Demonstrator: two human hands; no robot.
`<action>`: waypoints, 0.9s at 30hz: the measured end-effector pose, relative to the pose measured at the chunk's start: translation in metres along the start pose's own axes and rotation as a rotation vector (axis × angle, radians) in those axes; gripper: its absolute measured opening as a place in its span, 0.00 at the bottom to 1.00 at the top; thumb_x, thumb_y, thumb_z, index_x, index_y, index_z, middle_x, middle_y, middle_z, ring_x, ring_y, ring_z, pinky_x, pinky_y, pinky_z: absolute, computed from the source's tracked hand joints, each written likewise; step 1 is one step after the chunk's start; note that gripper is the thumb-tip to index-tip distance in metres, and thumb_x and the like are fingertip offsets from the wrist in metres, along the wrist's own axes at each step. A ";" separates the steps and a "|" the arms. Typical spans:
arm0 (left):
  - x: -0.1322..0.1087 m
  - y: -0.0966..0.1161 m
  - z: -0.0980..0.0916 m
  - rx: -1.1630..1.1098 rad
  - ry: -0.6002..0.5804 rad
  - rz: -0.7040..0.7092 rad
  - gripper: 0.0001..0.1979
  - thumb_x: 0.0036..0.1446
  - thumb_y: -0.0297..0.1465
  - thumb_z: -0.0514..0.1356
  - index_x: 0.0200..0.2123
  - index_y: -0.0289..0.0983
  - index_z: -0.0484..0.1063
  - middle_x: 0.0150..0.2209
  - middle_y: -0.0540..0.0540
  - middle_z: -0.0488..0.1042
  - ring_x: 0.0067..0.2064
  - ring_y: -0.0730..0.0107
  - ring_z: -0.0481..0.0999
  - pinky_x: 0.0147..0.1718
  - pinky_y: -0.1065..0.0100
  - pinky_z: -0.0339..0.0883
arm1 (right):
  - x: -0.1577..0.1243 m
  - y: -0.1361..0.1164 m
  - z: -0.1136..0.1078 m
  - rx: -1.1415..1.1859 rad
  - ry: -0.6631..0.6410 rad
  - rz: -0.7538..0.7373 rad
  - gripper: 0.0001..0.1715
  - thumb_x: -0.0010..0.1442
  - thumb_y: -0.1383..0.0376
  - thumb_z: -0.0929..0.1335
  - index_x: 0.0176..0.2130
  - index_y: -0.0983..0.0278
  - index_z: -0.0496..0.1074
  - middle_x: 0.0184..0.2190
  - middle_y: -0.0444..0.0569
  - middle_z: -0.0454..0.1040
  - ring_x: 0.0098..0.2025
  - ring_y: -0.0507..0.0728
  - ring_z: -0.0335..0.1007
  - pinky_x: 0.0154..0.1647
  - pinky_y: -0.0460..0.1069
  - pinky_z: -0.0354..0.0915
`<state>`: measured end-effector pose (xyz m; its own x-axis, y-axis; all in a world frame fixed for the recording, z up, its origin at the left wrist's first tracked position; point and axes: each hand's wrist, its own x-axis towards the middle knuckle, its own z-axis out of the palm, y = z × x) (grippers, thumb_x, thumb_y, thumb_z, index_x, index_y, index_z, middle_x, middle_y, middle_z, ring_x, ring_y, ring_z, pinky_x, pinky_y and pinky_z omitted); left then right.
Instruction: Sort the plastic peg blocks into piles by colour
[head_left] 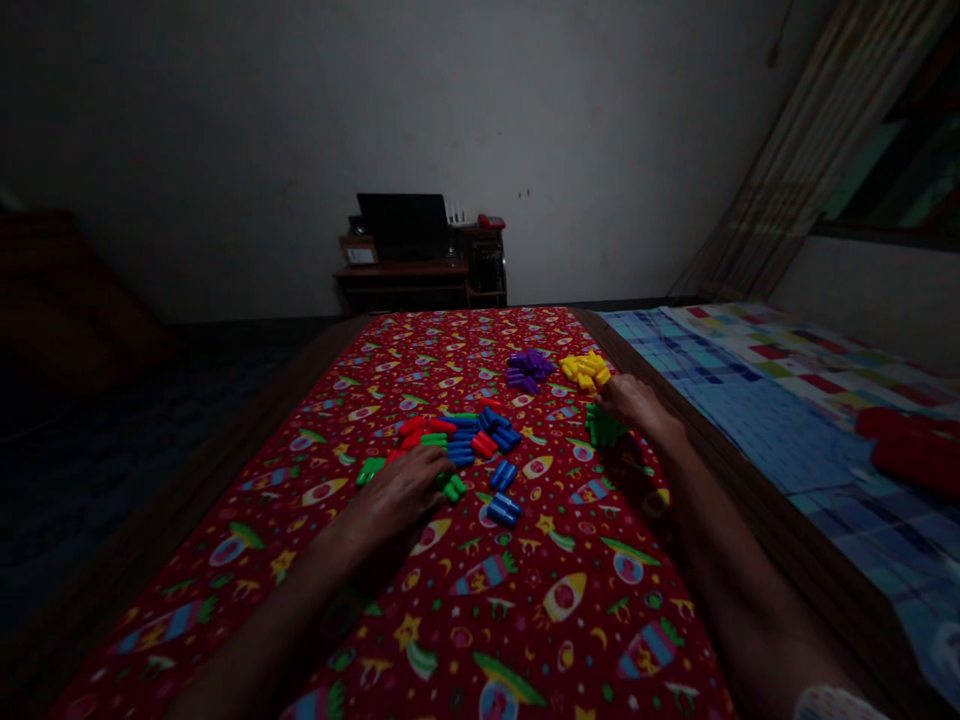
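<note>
My left hand [407, 482] rests over the near left side of a mixed pile, its fingers bent down among short plastic pieces. Green pieces [451, 487] show beside its thumb, and another green piece [370, 470] lies left of it. Beyond the fingers are red pieces [411, 428] and blue pieces [461, 446]. Over on the right, my right hand [631, 398] is curled above a heap of green pieces [602, 428], its fingertips mostly hidden; whatever they hold does not show.
Purple pieces [529, 368] and yellow pieces [585, 370] form separate heaps farther back. Two blue pairs [504, 508] lie nearer me. A red rocket-print cloth [517, 610] covers the table. A bed with a blue checked sheet [720, 400] stands right; a monitor [405, 226] stands by the wall.
</note>
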<state>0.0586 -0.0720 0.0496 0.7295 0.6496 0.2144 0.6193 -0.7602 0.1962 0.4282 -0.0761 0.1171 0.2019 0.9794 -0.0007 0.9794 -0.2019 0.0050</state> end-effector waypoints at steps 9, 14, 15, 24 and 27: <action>0.014 0.028 0.002 -0.355 0.113 -0.205 0.17 0.64 0.41 0.47 0.41 0.39 0.71 0.31 0.48 0.76 0.30 0.67 0.75 0.31 0.68 0.66 | -0.043 -0.104 0.021 0.686 0.038 -0.834 0.18 0.64 0.59 0.63 0.45 0.67 0.75 0.30 0.48 0.76 0.29 0.50 0.66 0.29 0.43 0.54; 0.018 0.037 0.003 -0.526 0.123 -0.203 0.16 0.61 0.40 0.51 0.43 0.39 0.74 0.38 0.47 0.79 0.36 0.65 0.77 0.36 0.68 0.69 | -0.047 -0.121 0.034 0.631 -0.037 -0.875 0.13 0.62 0.63 0.65 0.35 0.70 0.75 0.21 0.42 0.66 0.22 0.47 0.55 0.24 0.43 0.46; 0.017 0.037 0.002 -0.534 0.122 -0.224 0.16 0.61 0.40 0.52 0.43 0.39 0.74 0.37 0.47 0.79 0.36 0.65 0.77 0.36 0.68 0.69 | -0.041 -0.114 0.033 0.612 -0.024 -0.847 0.13 0.61 0.63 0.65 0.33 0.70 0.74 0.20 0.42 0.66 0.22 0.47 0.55 0.24 0.43 0.46; 0.016 0.019 0.000 -0.452 0.146 -0.350 0.17 0.56 0.42 0.57 0.42 0.39 0.77 0.32 0.47 0.79 0.31 0.64 0.77 0.31 0.66 0.68 | 0.010 -0.004 0.011 0.080 0.174 -0.083 0.16 0.62 0.61 0.64 0.39 0.68 0.77 0.36 0.58 0.77 0.37 0.58 0.72 0.31 0.46 0.56; 0.017 0.015 -0.003 -0.444 0.206 -0.340 0.15 0.54 0.40 0.58 0.40 0.39 0.77 0.34 0.46 0.79 0.33 0.63 0.78 0.34 0.65 0.70 | 0.011 0.015 0.016 -0.020 0.087 0.055 0.16 0.61 0.63 0.64 0.43 0.68 0.76 0.42 0.62 0.76 0.42 0.60 0.74 0.35 0.47 0.61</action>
<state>0.0791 -0.0722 0.0589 0.4129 0.8782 0.2416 0.5955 -0.4610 0.6579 0.4450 -0.0685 0.1017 0.2531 0.9635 0.0870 0.9664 -0.2559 0.0228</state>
